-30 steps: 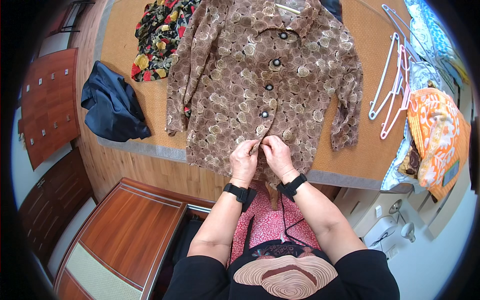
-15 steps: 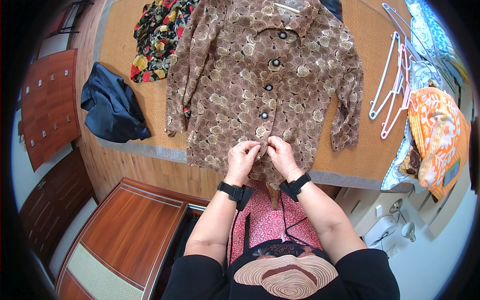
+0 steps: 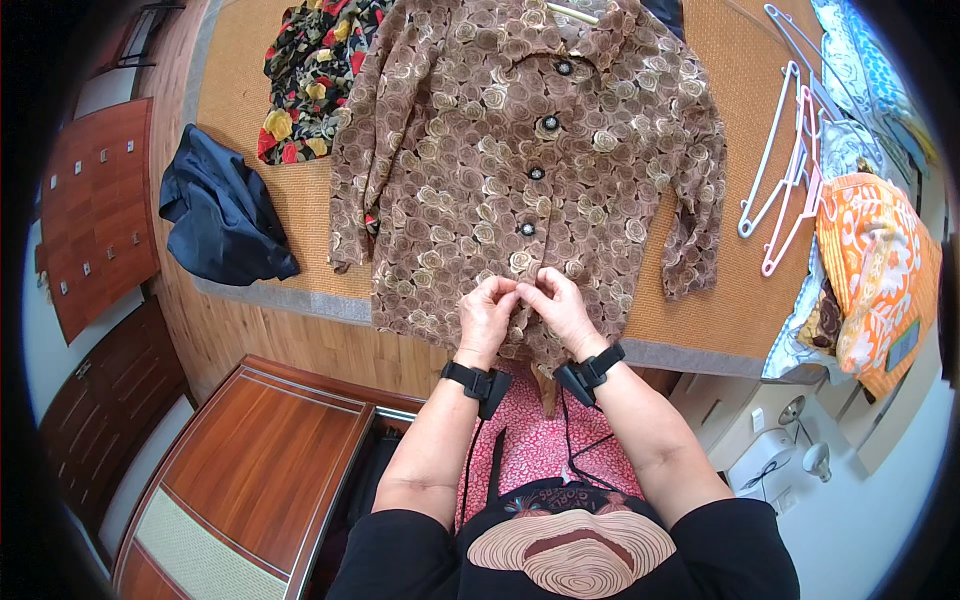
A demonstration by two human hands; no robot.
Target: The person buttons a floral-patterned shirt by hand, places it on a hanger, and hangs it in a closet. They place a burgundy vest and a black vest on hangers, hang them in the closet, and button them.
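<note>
Head: shirt (image 3: 450, 180) in both hands (image 3: 485, 318) (image 3: 562, 308)

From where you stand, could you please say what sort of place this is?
Likely a bedroom: what looks like a woven bed mat bears a brown rose-patterned shirt and several clothes hangers.

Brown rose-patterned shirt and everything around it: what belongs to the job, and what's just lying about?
In use:
brown shirt
left hand and right hand, pinching its front

Apparently lying about:
dark blue cloth
black floral cloth
hangers
orange patterned cloth
</note>
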